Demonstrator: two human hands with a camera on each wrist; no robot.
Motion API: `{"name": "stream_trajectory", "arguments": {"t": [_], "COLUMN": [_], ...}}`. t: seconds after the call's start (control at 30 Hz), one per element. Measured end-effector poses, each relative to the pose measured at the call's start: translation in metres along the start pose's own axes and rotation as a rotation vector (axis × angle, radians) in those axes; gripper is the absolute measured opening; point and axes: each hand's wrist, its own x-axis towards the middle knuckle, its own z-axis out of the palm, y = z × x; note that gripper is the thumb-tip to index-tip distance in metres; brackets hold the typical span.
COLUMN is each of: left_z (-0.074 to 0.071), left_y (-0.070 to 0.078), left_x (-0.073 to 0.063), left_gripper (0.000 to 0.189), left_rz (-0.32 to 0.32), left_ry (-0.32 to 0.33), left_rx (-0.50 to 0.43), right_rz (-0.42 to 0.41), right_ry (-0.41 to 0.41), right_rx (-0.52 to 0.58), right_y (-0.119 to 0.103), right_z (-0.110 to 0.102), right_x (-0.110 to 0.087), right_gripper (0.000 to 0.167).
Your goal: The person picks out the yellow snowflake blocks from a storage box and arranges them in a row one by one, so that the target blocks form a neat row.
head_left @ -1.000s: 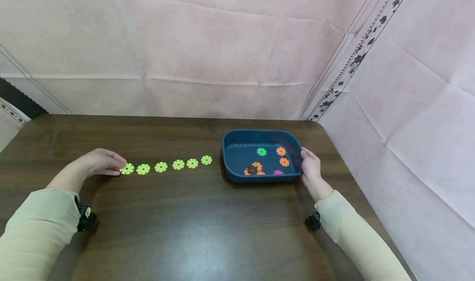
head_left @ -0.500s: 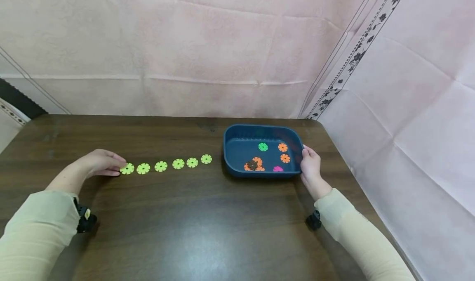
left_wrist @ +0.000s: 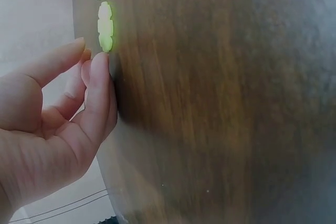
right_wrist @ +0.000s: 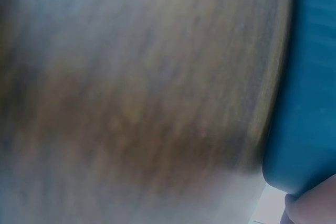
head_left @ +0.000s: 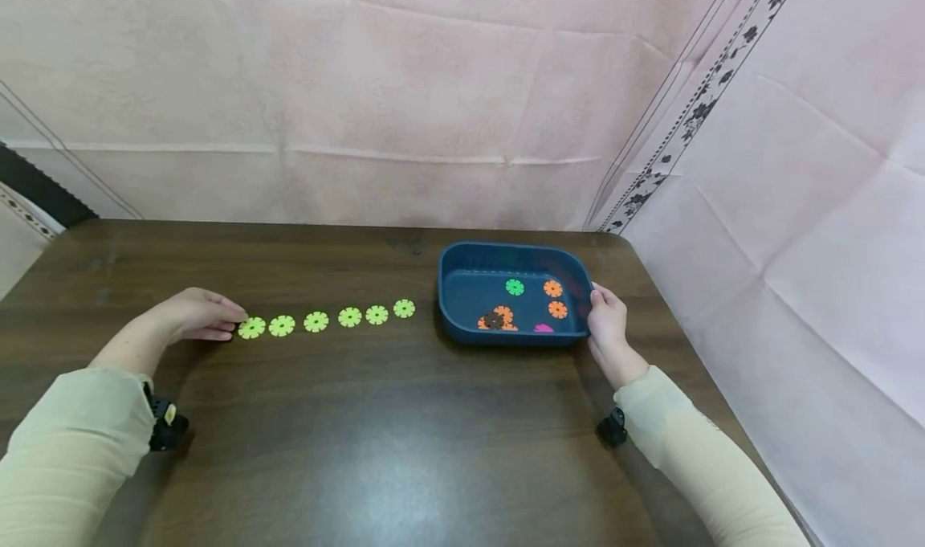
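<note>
A row of several yellow-green notched discs lies on the table. My left hand (head_left: 198, 316) is at the row's left end, its fingertips right by the leftmost disc (head_left: 251, 328). In the left wrist view the thumb stands apart from the gently bent fingers (left_wrist: 97, 90), and nothing shows between them. Whether the fingertips touch that disc (left_wrist: 105, 27) is hard to tell. To the right, my right hand (head_left: 609, 326) grips the right end of a blue tray (head_left: 516, 337). Inside it lie a green disc (head_left: 515, 287), several orange ones, a brown disc (head_left: 494, 320) and a pink disc (head_left: 543, 328).
The brown wooden table (head_left: 347, 451) extends toward me in front of the row and tray. Pale cloth (head_left: 397, 113) hangs behind the table's far edge, and more cloth (head_left: 809, 210) hangs along the right side. The right wrist view is blurred.
My right hand has shifted the blue tray slightly away from me, and it has since held about still. My left hand has stayed nearly in place beside the leftmost disc.
</note>
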Motion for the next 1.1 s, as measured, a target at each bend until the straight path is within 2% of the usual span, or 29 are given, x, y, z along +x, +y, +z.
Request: {"name": "stream_trajectory", "arguments": {"t": [0.63, 0.93, 1.0, 1.1], "left_z": [-0.002, 0.001, 0.002, 0.005], "left_y": [0.001, 0.007, 0.010, 0.016], "left_x": [-0.006, -0.009, -0.010, -0.011], "left_gripper": [0.042, 0.051, 0.051, 0.052], "left_rz": [0.052, 0.070, 0.081, 0.107], "left_ry": [0.017, 0.046, 0.059, 0.101], "left_rx": [-0.026, 0.050, 0.079, 0.127], "right_rz": [0.031, 0.029, 0.003, -0.085], "right_ry": [0.014, 0.063, 0.079, 0.085], "right_rx": [-0.005, -0.035, -0.050, -0.110], "right_y": [0.000, -0.007, -0.010, -0.017], "right_z": [0.000, -0.003, -0.005, -0.005], "right_x": [0.008, 0.012, 0.014, 0.017], "right_gripper": [0.040, 0.041, 0.043, 0.044]}}
